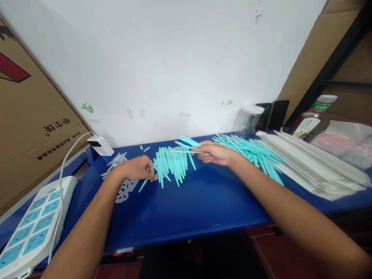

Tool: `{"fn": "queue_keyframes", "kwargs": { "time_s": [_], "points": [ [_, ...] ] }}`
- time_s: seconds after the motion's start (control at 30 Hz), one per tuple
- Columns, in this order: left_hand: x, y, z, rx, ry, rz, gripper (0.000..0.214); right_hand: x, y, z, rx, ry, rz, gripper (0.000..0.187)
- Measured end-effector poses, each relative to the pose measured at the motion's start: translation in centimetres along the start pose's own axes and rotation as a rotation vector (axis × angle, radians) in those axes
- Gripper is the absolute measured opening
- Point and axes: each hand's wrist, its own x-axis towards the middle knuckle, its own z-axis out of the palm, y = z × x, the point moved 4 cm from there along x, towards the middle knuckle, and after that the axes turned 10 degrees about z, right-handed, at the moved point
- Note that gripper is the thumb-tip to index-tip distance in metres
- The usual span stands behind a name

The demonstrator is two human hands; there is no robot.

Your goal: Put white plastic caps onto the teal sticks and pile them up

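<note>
A heap of slim turquoise sticks, which look like eyebrow razors (pixel 174 164), lies in the middle of the blue table. My right hand (pixel 212 152) is closed around a few of these razors, their ends pointing left over the heap. At the heap's left edge my left hand (pixel 143 169) is low, its fingers curled together; what they pinch, if anything, is hidden. Small translucent caps (pixel 124 192) are scattered beside and behind the left hand. Another pile of turquoise razors (pixel 247 151) lies to the right, partly behind my right forearm.
White plastic sleeves (pixel 314 170) are stacked on the right, near a bottle (pixel 312 116), a clear jar (pixel 251 118) and a dark phone (pixel 278 115). On the left are a power strip (pixel 37 217), a white charger (pixel 100 145) with cable, and a cardboard box (pixel 31 116). A white wall (pixel 174 69) stands behind.
</note>
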Motion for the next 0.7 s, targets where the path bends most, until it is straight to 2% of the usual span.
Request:
{"fn": "queue_keyframes", "kwargs": {
  "time_s": [0.13,0.23,0.3,0.37,0.47,0.6,0.7],
  "points": [
    [-0.1,-0.3,0.2,-0.054,-0.048,-0.005,0.034,-0.1,0.0,0.3,-0.066,-0.039,0.010,0.033],
    [-0.2,-0.3,-0.3,-0.139,-0.003,0.037,0.035,-0.3,0.0,0.6,-0.091,-0.089,0.016,0.035],
    [-0.2,0.2,-0.9,-0.210,0.114,0.094,0.035,-0.4,0.0,0.8,-0.099,-0.117,0.019,0.041],
    [-0.1,0.8,-1.6,-0.270,0.279,0.160,0.036,-0.5,0.1,1.0,-0.104,-0.137,0.023,0.046],
    [0.1,1.9,-1.9,-0.323,0.479,0.244,0.036,-0.5,0.2,1.3,-0.113,-0.157,0.041,0.045],
    [0.8,2.8,-1.3,-0.381,0.617,0.298,0.040,-0.5,0.5,1.5,-0.137,-0.200,0.069,0.046],
    [1.2,3.1,-0.8,-0.449,0.639,0.317,0.042,-0.5,0.6,1.6,-0.174,-0.217,0.066,0.047]
  ]
}}
